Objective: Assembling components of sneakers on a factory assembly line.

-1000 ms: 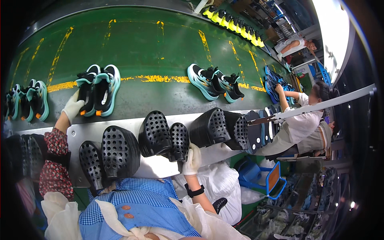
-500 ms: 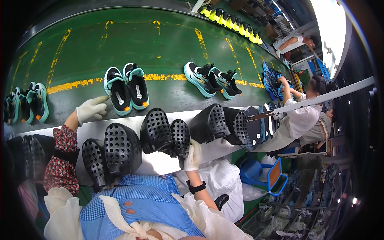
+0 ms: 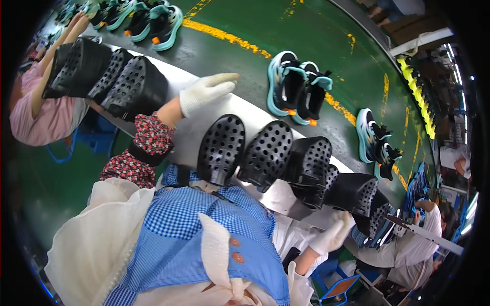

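Observation:
My left hand (image 3: 209, 93), in a white glove, stretches over the metal ledge with straight fingers and holds nothing. It is left of a row of black, perforated, shoe-shaped blocks. The nearest is an upright black block (image 3: 222, 148), with a second block (image 3: 267, 153) beside it. My right hand (image 3: 333, 233), also gloved, is at the ledge's near side, just below a black block (image 3: 352, 193). Its fingers point upward and it appears empty. Beyond the ledge, a pair of black and turquoise sneakers (image 3: 298, 89) stands on the green surface, out of both hands' reach.
More black blocks (image 3: 133, 86) stand on the ledge (image 3: 245, 108) at left, near a person in pink (image 3: 43, 112). Another sneaker pair (image 3: 376, 143) is at right, near a person in white (image 3: 416, 239). A blue-framed bin (image 3: 339, 285) sits low right.
The view has turned, so the blocks and sneakers appear further right. My right hand has come off the block it was touching and moved right. My left hand remains outstretched.

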Motion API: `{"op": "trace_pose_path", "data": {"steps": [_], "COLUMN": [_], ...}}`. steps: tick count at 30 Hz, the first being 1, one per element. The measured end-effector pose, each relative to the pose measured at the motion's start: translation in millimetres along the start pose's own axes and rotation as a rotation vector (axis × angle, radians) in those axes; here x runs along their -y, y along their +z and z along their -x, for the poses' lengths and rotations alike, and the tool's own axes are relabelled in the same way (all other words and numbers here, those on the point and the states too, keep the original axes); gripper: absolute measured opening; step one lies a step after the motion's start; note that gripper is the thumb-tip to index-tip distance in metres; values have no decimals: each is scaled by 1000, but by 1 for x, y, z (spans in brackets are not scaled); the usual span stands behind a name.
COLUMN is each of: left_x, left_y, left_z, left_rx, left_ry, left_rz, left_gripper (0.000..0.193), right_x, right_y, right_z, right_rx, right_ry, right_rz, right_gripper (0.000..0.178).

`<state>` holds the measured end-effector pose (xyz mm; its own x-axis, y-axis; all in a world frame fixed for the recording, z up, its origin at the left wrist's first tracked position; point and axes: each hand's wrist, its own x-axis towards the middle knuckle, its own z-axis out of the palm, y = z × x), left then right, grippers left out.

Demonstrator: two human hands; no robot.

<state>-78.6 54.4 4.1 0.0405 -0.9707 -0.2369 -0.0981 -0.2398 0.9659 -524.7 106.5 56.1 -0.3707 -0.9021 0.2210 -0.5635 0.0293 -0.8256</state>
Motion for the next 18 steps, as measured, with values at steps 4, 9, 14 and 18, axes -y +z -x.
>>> {"op": "trace_pose_path", "data": {"steps": [4,9,14,18], "left_x": [18,29,41,38], "left_y": [10,39,64,75], "left_z": [22,34,35,33], "left_rx": [-68,-118,-159,-245], "left_ry": [48,60,21,-31], "left_rz": [121,189,611,641], "left_gripper": [53,53,55,54], "right_x": [70,128,172,174], "right_y": [20,65,115,126], "right_z": [9,20,20,30], "right_rx": [0,526,893,983], "right_ry": [-171,-660,-1081,-1111], "right_rz": [-44,-50,187,240], "right_gripper": [26,28,45,42]}}
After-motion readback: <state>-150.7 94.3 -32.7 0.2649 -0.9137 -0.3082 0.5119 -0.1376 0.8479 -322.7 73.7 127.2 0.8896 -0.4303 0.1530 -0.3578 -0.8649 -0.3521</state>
